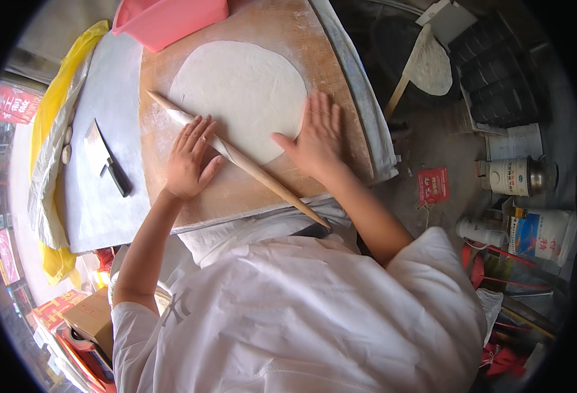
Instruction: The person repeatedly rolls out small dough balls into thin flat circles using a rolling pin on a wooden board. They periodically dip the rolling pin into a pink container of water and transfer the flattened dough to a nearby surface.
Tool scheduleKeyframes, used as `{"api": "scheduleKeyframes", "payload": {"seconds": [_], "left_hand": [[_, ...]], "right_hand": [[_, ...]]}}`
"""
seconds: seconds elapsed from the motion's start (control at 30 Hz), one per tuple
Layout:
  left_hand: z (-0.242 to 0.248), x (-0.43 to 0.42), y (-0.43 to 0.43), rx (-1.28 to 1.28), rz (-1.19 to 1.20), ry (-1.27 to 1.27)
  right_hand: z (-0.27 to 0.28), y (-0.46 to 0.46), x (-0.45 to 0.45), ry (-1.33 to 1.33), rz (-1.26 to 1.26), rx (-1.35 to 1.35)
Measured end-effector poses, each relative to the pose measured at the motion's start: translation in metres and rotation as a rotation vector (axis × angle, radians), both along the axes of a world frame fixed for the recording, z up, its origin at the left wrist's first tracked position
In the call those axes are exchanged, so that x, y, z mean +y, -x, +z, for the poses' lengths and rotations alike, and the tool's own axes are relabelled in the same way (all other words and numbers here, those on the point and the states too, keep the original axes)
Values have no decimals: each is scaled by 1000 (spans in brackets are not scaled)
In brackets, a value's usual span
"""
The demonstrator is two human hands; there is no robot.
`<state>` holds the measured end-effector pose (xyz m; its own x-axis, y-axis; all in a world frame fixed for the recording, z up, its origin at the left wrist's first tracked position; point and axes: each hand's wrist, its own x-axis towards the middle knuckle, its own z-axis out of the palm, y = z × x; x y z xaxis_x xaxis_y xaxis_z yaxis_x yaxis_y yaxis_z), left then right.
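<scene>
A large round sheet of dough (241, 96) lies flat on a floured wooden board (278, 22). A wooden rolling pin (268, 182) with tapered ends lies slanted over the sheet's lower left edge, and part of the dough is wrapped around it. My left hand (190, 159) rests palm down on the wrapped part of the pin, fingers extended; whether it presses or grips cannot be told. My right hand (318, 135) lies flat with thumb spread at the right edge of the dough, apart from the pin. The pin's lower end reaches past the board's near edge, close to my shirt.
A cleaver (104, 154) with a black handle lies on the grey metal surface (116, 93) at left. A pink plastic tub (175, 19) stands at the board's far side. Yellow and clear plastic sheeting (55, 127) lines the left edge. Dough with a wooden stick (397, 96) is at right.
</scene>
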<state>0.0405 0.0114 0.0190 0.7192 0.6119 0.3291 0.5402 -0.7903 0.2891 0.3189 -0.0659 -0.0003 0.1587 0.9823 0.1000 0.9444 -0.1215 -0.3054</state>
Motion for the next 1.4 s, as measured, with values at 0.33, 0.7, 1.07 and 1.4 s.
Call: {"api": "scheduleKeyframes", "payload": {"seconds": [0.33, 0.7, 1.07, 1.4], "left_hand": [[44, 46, -238, -488, 39, 597], [5, -32, 41, -24, 438, -59], [4, -75, -7, 39, 282, 248], [-5, 249, 18, -103, 902, 313]], "right_hand": [[11, -47, -19, -240, -210, -171], [29, -99, -16, -222, 320, -191], [14, 53, -6, -50, 431, -109], [27, -93, 357, 335, -121, -151]]}}
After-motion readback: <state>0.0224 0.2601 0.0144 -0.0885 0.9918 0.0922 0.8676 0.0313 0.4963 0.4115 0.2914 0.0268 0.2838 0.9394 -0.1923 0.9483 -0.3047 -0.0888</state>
